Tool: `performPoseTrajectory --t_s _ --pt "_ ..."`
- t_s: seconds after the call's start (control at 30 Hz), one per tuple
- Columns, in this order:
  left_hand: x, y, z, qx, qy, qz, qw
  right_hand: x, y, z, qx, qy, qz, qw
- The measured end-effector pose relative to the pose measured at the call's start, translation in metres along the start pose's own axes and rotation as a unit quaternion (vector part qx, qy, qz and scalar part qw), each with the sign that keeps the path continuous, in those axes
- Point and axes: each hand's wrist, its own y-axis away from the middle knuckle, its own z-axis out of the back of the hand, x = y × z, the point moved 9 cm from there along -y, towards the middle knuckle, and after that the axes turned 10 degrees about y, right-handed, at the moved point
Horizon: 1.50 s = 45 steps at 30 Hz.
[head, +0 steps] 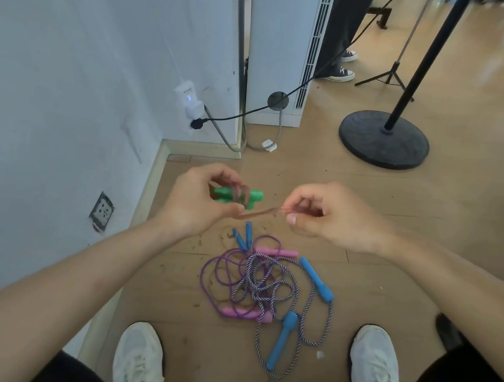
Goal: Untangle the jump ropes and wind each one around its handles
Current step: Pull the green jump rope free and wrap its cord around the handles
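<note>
- Handles (255, 196), green and paired, lay crosswise in my view, long axis running left to right, clamped in the curled fingers of the left hand (192, 206).
- The brown rope (257, 214) ran from its turns on them out to the right, where the right hand (335, 222) pinched it, just beside.
- I judged the next turn belonged to the right hand, carried across that axis.
- The other ropes (260, 283) sat tangled on the floor (396, 238), nearer me, untouched.

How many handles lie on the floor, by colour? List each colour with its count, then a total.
Blue handles: 4
Pink handles: 2
Total: 6
</note>
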Motion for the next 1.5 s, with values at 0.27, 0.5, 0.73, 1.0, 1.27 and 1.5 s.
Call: performPoseTrajectory --t_s 0.27,0.5,0.73,1.0,1.27,1.5 --pt "-0.009 0.009 -0.029 0.133 -0.111 -0.085 0.981 -0.010 -0.001 0.027 -0.050 0.131 -0.004 0.990" --pt "-0.011 0.020 -0.047 0.265 0.032 0.015 0.964 -0.020 -0.005 0.029 -0.042 0.182 0.001 0.982" --pt "-0.006 0.014 -0.039 0.266 0.300 0.097 0.911 -0.031 -0.007 0.036 -0.049 0.123 -0.021 0.991" --pt "-0.010 0.002 -0.027 0.193 0.475 0.131 0.849 -0.036 -0.007 0.021 -0.029 0.052 -0.042 0.997" --pt "0.011 -0.003 -0.001 -0.032 0.484 0.154 0.861 -0.002 0.002 -0.014 0.027 0.095 0.020 0.995" --pt "0.009 -0.002 0.016 -0.103 0.221 0.069 0.968 0.025 0.008 -0.009 0.027 0.182 0.101 0.978"
